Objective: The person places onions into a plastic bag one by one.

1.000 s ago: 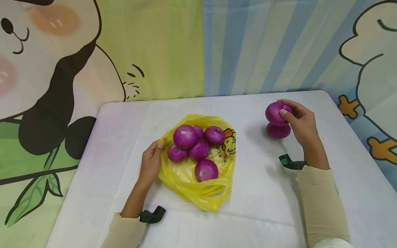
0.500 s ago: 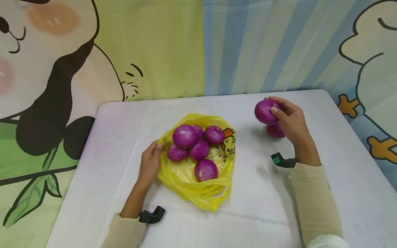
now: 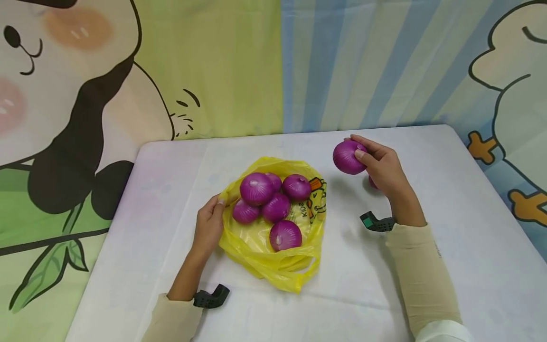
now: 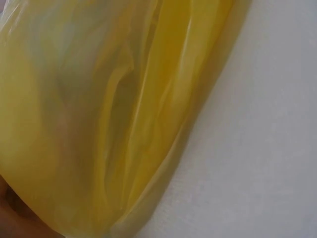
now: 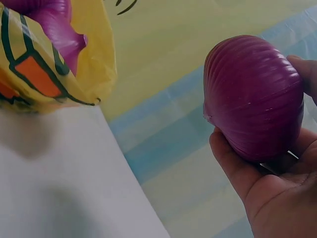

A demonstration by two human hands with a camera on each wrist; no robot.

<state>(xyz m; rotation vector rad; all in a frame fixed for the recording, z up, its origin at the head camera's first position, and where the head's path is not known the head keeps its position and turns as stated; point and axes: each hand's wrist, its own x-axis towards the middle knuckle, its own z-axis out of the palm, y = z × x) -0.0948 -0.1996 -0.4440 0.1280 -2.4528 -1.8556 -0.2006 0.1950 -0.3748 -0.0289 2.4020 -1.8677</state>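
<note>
My right hand (image 3: 382,166) holds a purple onion (image 3: 348,157) above the table, thumb on the near side and fingers behind. In the right wrist view the same onion (image 5: 255,99) fills the grasp. Behind that hand another onion (image 3: 372,183) lies on the table, mostly hidden. A yellow plastic bag (image 3: 252,247) lies spread open at the middle, with several purple onions (image 3: 276,207) inside. At the bag's left rim my left hand (image 3: 209,223) pinches the plastic between thumb and fingers. Yellow bag film (image 4: 124,124) fills much of the left wrist view.
The table (image 3: 427,285) has a white cover. Its back edge meets a printed cloth backdrop (image 3: 213,61) with cartoon animals. Each wrist wears a black camera mount, the left one (image 3: 211,296) near the bag's lower left and the right one (image 3: 377,222) over the table.
My right hand has carried the held onion leftward, closer to the bag and away from the onion lying on the table. The left hand keeps its place on the bag's rim.
</note>
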